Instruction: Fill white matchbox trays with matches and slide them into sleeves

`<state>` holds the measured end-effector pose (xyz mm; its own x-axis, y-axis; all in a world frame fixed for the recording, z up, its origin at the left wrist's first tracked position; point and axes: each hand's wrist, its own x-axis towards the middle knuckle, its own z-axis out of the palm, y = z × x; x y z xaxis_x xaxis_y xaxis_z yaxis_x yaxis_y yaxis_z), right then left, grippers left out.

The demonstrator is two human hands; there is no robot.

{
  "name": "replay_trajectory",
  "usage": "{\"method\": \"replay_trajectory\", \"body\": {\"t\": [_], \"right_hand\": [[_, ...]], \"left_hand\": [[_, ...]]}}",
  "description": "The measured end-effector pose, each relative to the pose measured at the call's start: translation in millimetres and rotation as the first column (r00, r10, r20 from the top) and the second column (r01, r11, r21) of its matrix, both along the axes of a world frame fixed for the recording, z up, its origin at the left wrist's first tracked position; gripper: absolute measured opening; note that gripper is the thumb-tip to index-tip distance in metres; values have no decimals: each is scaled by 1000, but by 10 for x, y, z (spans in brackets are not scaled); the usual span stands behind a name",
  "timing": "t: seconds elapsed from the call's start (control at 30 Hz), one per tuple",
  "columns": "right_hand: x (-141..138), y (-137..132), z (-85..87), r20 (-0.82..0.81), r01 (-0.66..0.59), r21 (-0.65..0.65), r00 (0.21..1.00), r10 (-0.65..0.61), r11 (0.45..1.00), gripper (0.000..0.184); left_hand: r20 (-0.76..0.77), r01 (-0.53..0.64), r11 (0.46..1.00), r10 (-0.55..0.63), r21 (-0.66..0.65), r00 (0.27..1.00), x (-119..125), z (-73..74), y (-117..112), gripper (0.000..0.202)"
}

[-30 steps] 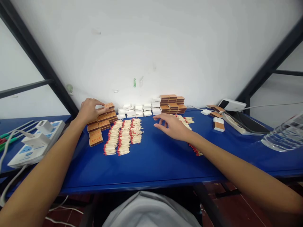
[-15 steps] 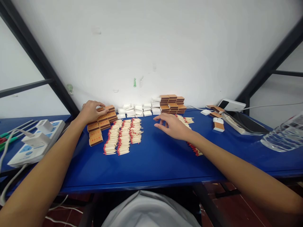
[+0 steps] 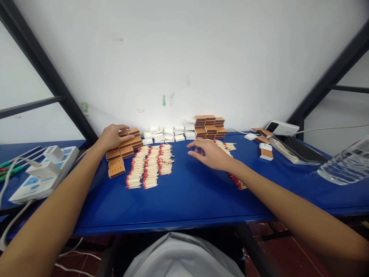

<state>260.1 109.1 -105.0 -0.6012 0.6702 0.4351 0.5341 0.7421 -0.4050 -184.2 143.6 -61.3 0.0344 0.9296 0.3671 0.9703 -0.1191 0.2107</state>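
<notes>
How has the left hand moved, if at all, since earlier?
Yes, slightly: the left hand sits lower and further right in view, judged against the green wall mark.

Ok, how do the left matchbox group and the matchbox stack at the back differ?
The left matchbox group runs forward in steps across the blue table, while the back matchbox stack is compact and close to the wall. The left hand is at the left group; neither hand is at the back stack. Both show orange-brown tops and dark sides.

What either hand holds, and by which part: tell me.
The left hand is at the orange matchboxes; whether it grips one cannot be told. The right hand holds nothing.
</notes>
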Motion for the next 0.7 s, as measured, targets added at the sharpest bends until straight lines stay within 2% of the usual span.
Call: {"method": "replay_trajectory", "body": {"t": [0.33, 0.7], "right_hand": [[1, 15, -21, -10, -12, 16, 1000, 12, 1000, 26], [0, 2, -10, -11, -18, 16, 1000, 18, 1000, 24]], "left_hand": [[-58, 1, 999, -3, -36, 998, -2, -1, 17, 76], [-10, 18, 1000, -18, -10, 1000, -23, -25, 41, 81]]}}
